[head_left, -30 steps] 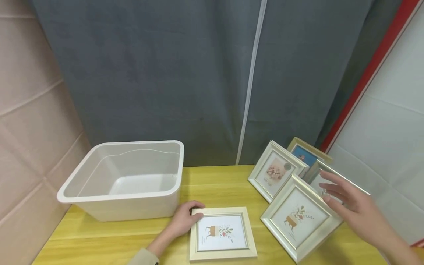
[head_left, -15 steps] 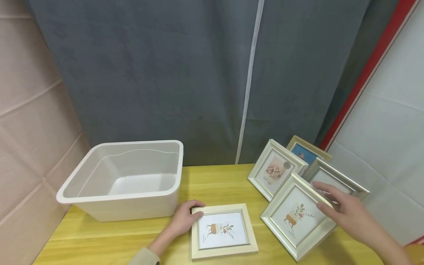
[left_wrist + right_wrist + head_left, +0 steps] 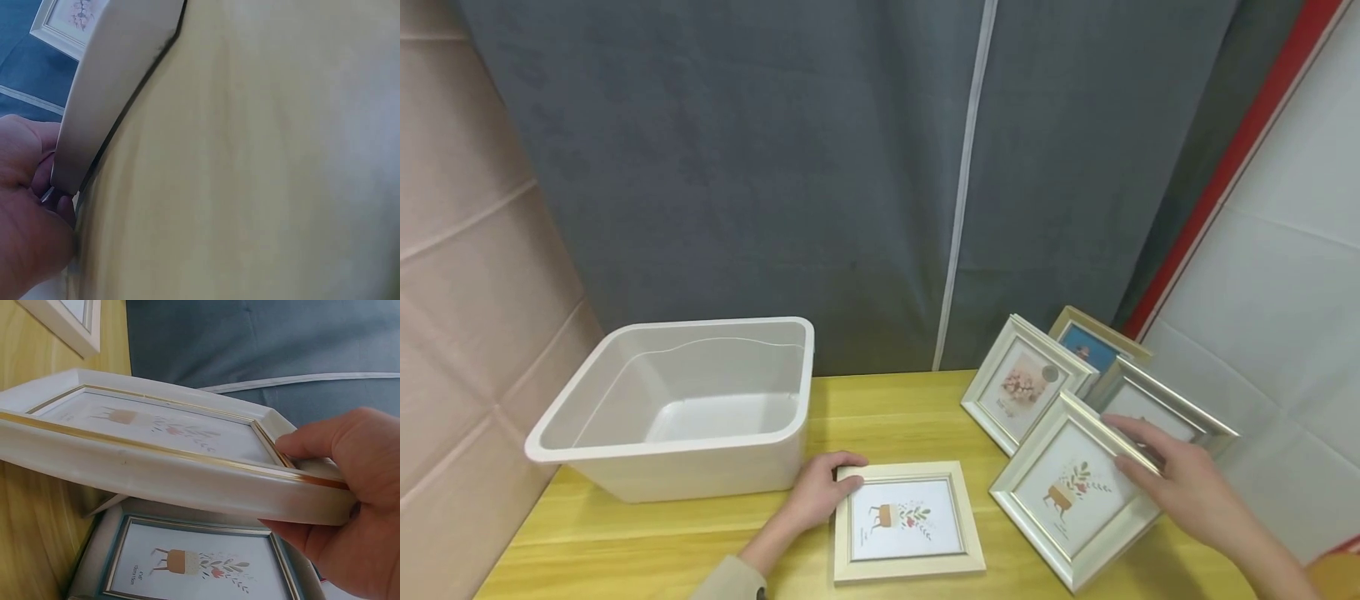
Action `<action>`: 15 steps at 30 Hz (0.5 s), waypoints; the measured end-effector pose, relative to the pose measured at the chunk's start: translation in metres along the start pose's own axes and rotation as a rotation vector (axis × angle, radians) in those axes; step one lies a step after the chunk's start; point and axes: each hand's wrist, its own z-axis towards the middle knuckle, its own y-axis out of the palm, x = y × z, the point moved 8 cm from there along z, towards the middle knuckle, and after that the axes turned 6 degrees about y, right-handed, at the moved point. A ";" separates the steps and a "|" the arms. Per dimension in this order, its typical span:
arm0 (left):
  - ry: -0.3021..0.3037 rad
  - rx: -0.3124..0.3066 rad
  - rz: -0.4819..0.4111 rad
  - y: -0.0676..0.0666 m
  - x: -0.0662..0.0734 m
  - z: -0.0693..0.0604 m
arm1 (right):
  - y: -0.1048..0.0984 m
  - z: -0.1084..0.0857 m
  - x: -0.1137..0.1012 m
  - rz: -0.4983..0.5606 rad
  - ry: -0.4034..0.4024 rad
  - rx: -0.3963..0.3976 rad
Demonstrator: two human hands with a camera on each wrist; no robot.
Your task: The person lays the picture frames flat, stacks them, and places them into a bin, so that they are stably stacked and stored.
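My left hand (image 3: 820, 492) pinches the upper left corner of a cream picture frame (image 3: 910, 521) low on the table, thumb on the front. From the left wrist view, the hand (image 3: 31, 206) holds that frame's edge (image 3: 119, 87), seen side-on. At the right, my right hand (image 3: 1187, 487) grips the right edge of a cream picture frame with a gold inner line (image 3: 1075, 492), which stands tilted back. In the right wrist view the thumb lies on the front of this frame (image 3: 156, 450), the other fingers behind it. Both prints show a brown pot with plants.
Behind the right frame stand a silver frame (image 3: 1157, 408), a blossom frame (image 3: 1022, 387) and a tan frame with a blue picture (image 3: 1090, 346). A white plastic tub (image 3: 692, 467) sits at the left. A grey curtain (image 3: 760, 208) closes off the back of the wooden table (image 3: 880, 417).
My right hand has come left and down and taken hold of the right-hand frame's edge. The frame in my left hand has shifted slightly; that hand keeps its hold.
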 end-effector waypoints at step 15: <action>-0.011 0.020 -0.029 -0.005 0.002 0.000 | -0.004 -0.005 -0.005 0.067 0.020 0.094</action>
